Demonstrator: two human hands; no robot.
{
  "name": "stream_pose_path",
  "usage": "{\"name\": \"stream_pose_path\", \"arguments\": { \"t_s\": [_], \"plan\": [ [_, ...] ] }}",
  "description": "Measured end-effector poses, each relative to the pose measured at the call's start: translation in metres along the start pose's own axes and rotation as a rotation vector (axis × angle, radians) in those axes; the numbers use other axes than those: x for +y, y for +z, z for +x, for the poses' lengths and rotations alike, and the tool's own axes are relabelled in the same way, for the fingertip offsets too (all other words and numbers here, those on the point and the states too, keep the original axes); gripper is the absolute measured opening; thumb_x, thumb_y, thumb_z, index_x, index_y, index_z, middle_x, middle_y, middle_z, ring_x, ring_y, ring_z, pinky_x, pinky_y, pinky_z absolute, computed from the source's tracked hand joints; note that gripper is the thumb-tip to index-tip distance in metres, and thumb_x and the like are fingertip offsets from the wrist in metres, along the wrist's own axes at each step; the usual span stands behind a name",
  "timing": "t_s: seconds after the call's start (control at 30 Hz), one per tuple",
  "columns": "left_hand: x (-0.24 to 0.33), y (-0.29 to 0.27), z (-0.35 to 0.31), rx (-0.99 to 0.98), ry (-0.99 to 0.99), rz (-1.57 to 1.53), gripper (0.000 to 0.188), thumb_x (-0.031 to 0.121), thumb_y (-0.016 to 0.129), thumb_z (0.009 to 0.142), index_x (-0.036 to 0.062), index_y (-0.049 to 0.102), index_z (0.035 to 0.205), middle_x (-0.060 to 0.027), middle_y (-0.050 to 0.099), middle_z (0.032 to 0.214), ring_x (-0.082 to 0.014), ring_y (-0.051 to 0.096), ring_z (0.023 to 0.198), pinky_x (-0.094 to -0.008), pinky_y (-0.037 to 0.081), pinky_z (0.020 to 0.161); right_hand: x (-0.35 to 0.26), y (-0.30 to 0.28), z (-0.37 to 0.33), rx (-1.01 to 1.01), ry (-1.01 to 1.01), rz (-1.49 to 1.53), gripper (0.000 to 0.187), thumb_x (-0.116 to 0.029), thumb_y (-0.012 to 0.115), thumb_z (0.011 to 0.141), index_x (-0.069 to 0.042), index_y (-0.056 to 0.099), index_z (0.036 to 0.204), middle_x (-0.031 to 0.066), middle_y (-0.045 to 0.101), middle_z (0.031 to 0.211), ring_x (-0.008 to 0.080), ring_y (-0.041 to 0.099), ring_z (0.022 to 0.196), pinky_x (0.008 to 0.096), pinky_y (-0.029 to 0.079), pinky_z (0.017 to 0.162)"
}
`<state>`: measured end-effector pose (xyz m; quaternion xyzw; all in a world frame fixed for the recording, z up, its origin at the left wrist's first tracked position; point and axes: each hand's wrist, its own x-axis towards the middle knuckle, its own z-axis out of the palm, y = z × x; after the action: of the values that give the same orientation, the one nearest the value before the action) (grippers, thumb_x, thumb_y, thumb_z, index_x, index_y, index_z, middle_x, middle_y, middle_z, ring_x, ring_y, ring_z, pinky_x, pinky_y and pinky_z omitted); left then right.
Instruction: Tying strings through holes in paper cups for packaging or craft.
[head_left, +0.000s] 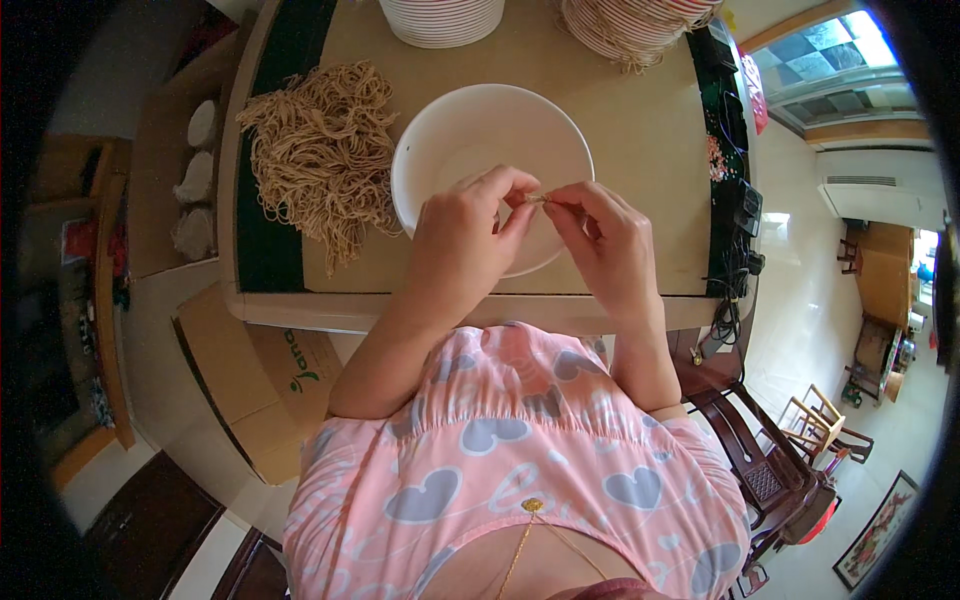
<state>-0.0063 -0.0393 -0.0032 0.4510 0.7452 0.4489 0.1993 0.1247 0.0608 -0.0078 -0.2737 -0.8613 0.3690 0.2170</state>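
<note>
Over a large white bowl, my two hands meet fingertip to fingertip. My left hand is closed in a pinch on one side of a short bit of beige cord. From the other side, my right hand pinches the same cord between thumb and fingers. Only a small piece of it shows between them; whether it is knotted I cannot tell. The part of the bowl nearest me is hidden behind my hands. Just left of the bowl lies a big tangled heap of beige cord.
At the table's far side stand a stack of white round containers and another stack with cord hanging over it. Black adapters and cables line the right edge. A cardboard box stands below left, a dark wooden chair lower right.
</note>
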Motion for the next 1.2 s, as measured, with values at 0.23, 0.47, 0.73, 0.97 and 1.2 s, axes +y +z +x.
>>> {"name": "stream_pose_path", "arguments": {
  "t_s": [0.23,0.47,0.73,0.97,1.2],
  "plan": [
    [-0.003,0.000,0.000,0.022,0.043,-0.005,0.008,0.004,0.067,0.080,0.0026,0.062,0.086,-0.0109,0.066,0.080,-0.0274,0.065,0.070,-0.0354,0.050,0.061,0.001,0.004,-0.002,0.037,0.022,0.067,0.010,-0.005,0.066,0.082,-0.003,0.062,0.091,0.0075,0.062,0.076,0.0162,0.056,0.063,0.0276,0.044,0.056],
    [-0.004,0.000,-0.001,0.033,0.044,-0.018,0.011,0.004,0.067,0.079,0.0028,0.064,0.090,-0.0116,0.066,0.081,-0.0277,0.065,0.072,-0.0356,0.050,0.062,0.002,0.005,-0.002,0.034,0.058,0.087,0.008,-0.008,0.065,0.084,-0.003,0.061,0.090,0.0116,0.064,0.077,0.0211,0.062,0.063,0.0308,0.049,0.058],
    [-0.006,-0.002,0.002,0.016,-0.015,-0.080,0.010,0.008,0.066,0.082,0.0019,0.066,0.090,-0.0132,0.066,0.080,-0.0279,0.065,0.071,-0.0345,0.050,0.062,0.004,0.009,-0.002,0.074,0.051,0.124,0.007,-0.006,0.066,0.084,-0.003,0.062,0.089,0.0098,0.063,0.075,0.0160,0.057,0.057,0.0279,0.045,0.052],
    [-0.004,-0.002,0.002,0.000,0.033,-0.020,0.012,0.010,0.063,0.087,-0.0011,0.065,0.090,-0.0110,0.066,0.076,-0.0157,0.063,0.064,-0.0285,0.048,0.059,0.006,0.011,-0.003,0.097,0.040,0.150,0.007,-0.004,0.067,0.083,-0.002,0.063,0.088,0.0090,0.063,0.075,0.0141,0.053,0.055,0.0264,0.043,0.051],
    [-0.006,-0.001,0.003,0.053,0.027,-0.035,0.008,0.010,0.060,0.088,0.0018,0.057,0.087,-0.0151,0.063,0.081,-0.0338,0.062,0.074,-0.0406,0.048,0.065,0.007,0.011,-0.004,0.098,0.023,0.173,0.006,-0.004,0.066,0.083,-0.002,0.063,0.088,0.0093,0.063,0.076,0.0147,0.053,0.056,0.0265,0.043,0.051]
  ]
}}
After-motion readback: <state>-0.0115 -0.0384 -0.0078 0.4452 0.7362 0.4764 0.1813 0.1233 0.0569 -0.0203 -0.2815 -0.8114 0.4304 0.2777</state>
